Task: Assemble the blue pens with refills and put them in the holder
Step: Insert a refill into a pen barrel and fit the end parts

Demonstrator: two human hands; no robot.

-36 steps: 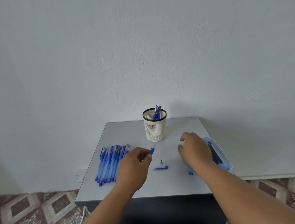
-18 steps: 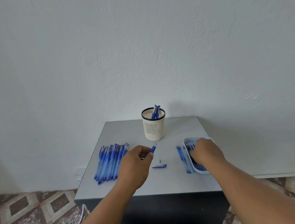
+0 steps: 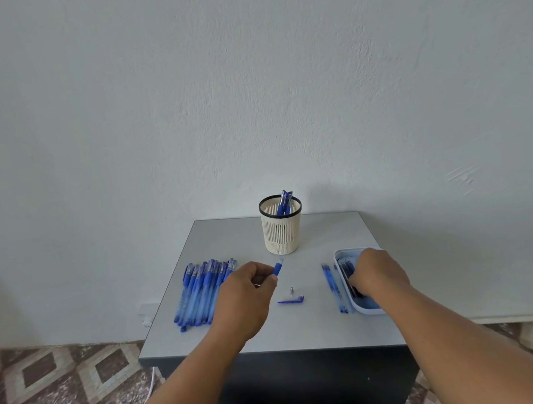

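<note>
Left hand [image 3: 243, 300] with its grip closed around a blue pen barrel [image 3: 278, 266], whose free end points toward the holder [image 3: 282, 228]; the barrel is held above the bench [image 3: 236, 239], in front of the holder and slightly to its left. No brand, label or writing is legible on any item. The cream slotted holder, black-rimmed, stands at the rear centre of the bench and contains a few finished blue pens [image 3: 284, 202]. In front of the holder, on the bench surface, lie a small metal tip [image 3: 291, 291] and, just nearer the viewer, a blue cap [image 3: 291, 300]. To the front left of the holder lies a row of blue pens [image 3: 202, 292], side by side. To the front right of the holder sits a pale tray [image 3: 340, 256] of refills, with two loose refills [image 3: 333, 289] just beside its left wall. Right hand [image 3: 376, 274] reaching into the tray, fingers curled down among the refills; whether its grip has closed on one cannot be told. Compared with half a second earlier, the right hand lies slightly deeper in the tray, while the left hand and barrel hold nearly the same position.
</note>
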